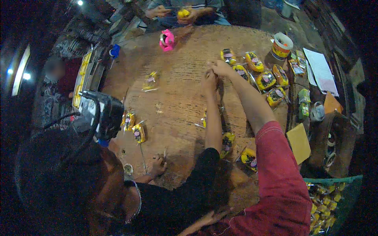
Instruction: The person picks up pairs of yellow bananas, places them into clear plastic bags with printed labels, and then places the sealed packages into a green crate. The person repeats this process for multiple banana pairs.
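Observation:
My right arm, in a red sleeve, reaches over the wooden table [183, 88]. My right hand [220, 68] meets a co-worker's hand [210, 79] at the table's middle; whether anything is between the fingers is hidden. Clear-wrapped yellow breads with dark topping and pink labels lie just beyond, among them one bread [227, 56] and another bread [254, 61]. Below my forearm are a wrapped bread [227, 144] and one partly behind my sleeve, a tilted bread [248, 158]. My left hand [211, 219] is low in the picture, dim and blurred, near the co-worker's black shirt.
The co-worker [65, 165] with a head-worn device leans in at left. Across the table another person's hand [189, 16] holds something yellow. Tape dispensers, pink [167, 41] and blue [114, 52], a tub [281, 47], papers [322, 70] and a crate [333, 180] of wrapped yellow pieces surround the work.

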A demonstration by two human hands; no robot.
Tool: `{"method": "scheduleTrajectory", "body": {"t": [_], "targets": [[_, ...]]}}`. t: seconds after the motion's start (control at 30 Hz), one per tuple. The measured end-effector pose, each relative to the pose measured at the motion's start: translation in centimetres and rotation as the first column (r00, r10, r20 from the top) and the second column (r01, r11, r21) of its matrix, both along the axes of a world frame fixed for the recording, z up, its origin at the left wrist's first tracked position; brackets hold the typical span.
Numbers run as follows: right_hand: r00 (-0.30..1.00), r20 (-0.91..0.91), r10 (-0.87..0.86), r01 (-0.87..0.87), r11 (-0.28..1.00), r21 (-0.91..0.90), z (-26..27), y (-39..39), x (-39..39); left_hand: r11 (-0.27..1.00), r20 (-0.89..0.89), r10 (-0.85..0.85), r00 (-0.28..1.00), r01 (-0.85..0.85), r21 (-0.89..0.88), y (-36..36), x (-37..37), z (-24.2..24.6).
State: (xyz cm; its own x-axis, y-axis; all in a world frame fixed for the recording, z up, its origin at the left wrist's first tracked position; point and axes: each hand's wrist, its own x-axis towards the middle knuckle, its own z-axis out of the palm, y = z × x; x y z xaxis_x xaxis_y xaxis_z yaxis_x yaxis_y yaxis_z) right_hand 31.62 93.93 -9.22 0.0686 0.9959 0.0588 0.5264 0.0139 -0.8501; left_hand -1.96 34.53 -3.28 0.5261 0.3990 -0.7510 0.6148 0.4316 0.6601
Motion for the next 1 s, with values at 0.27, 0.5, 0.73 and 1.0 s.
{"method": "scheduleTrajectory", "body": {"t": [0.27,0.5,0.73,1.0], "targets": [[0.874,0.409,-0.263,0.171,0.954,0.247,2.6,-2.7,8.1,0.994,0.021,-0.049,0.999,0.051,-0.095,3.3,0.7,0.0],[0.754,0.626,-0.198,0.160,0.980,0.118,1.3,1.4,10.7,0.998,-0.061,-0.035,0.997,0.032,-0.048,7.4,0.7,-0.4],[0.770,0.467,0.435,-0.408,0.898,-0.165,0.4,0.9,10.0,0.997,-0.125,-0.019,0.992,0.010,-0.074,8.6,-0.1,-0.8],[0.593,0.774,-0.224,0.146,0.975,0.170,3.7,-7.1,14.1,0.992,-0.078,-0.078,0.994,0.069,-0.106,7.6,0.7,-1.0]]}}
